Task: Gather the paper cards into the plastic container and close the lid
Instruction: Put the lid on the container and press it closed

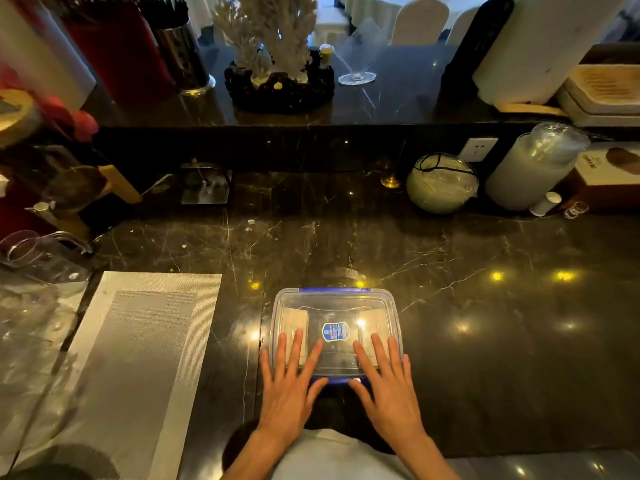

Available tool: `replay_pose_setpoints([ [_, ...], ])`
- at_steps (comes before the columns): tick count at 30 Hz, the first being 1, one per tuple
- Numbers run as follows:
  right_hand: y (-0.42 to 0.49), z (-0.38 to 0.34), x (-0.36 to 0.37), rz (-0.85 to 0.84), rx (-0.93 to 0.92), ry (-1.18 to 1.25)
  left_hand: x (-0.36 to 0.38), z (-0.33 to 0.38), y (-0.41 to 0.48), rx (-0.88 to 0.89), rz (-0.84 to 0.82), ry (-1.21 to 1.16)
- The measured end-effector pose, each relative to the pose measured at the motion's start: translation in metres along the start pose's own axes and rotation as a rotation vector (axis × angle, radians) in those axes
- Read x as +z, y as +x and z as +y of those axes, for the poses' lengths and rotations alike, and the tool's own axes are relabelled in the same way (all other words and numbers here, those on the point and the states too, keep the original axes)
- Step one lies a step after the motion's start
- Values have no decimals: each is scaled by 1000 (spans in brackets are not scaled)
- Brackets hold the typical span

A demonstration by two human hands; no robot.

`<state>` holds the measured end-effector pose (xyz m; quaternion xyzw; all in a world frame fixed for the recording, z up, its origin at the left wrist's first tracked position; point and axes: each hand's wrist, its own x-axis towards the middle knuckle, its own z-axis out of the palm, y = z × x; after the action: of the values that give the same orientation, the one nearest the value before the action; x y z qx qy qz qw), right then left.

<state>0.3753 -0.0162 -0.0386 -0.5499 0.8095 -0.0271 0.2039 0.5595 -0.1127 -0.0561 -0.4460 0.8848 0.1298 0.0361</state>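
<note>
Head view: dark marble counter (450, 341), near edge.
Container (335, 332): clear plastic, centre of counter, lid (334, 306) on.
Cards (295, 327): pale stacks inside, at left and right.
Left hand (289, 386): flat, fingers spread on lid.
Right hand (389, 386): likewise.
Placemat (138, 358): left, apart.

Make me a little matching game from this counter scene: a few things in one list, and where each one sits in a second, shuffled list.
Things:
1. plastic container
2. woven placemat
3. martini glass
4. wall socket

Places:
A. on the raised back ledge, right of the white coral ornament
B. flat on the counter, left of the container
C. under the left hand and right hand, lid on, paper cards inside
D. on the dark upstand, above the round glass ball

Pairs: 1-C, 2-B, 3-A, 4-D
</note>
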Motion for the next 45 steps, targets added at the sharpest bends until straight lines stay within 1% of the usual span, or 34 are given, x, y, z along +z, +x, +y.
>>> replay_pose_setpoints([
  [5, 38, 5, -13, -2, -2, 25, -2, -11, 37, 21, 1, -31],
  [15, 154, 15, -48, 34, -10, 52, -19, -31, 155, 25, -3, -69],
  [22, 246, 20, -76, 79, -11, 153, -30, -49, 248, 43, 69, -68],
  [28, 324, 24, -97, 126, -25, 134, -41, -64, 326, 61, 158, -111],
  [33, 382, 28, -113, 145, -47, 140, -51, -75, 383, 37, 209, -128],
  [38, 415, 28, -124, 142, -55, 151, -56, -81, 414, 1, 219, -129],
  [45, 416, 26, -122, 192, -56, 134, -54, -82, 416, 7, 235, -117],
])
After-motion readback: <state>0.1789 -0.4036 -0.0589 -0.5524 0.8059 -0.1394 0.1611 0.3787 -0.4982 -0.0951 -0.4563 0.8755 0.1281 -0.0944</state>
